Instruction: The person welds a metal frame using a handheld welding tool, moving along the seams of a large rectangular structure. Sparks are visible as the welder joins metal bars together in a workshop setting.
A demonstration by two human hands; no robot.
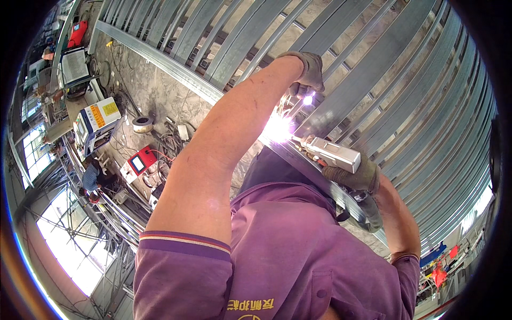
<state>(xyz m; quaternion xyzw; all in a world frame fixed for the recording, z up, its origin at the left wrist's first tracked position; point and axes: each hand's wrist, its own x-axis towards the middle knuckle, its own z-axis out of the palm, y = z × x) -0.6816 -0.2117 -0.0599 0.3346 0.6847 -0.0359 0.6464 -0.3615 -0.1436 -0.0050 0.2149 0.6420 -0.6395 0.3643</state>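
My right hand point(354, 175), in a dark grey-green work glove, is closed around a welding gun point(333, 153) with a light, boxy body. Its nozzle points left at a glaring arc point(278, 128) on the near rail of a grey metal railing panel point(352, 96). Beyond the arc, my left hand point(310, 72), also gloved, rests over the panel's bars with its fingers curled in. What those fingers grip is hidden. A second, smaller bright spot shines just below them. White glare hides the joint itself.
On the floor to the left stand a white-and-blue machine point(96, 122), a red box with a display point(142, 161), a wire spool point(142, 125) and tangled cables. Farther left, a person in blue point(93, 176) is crouching. A thick hose point(369, 213) hangs below my right wrist.
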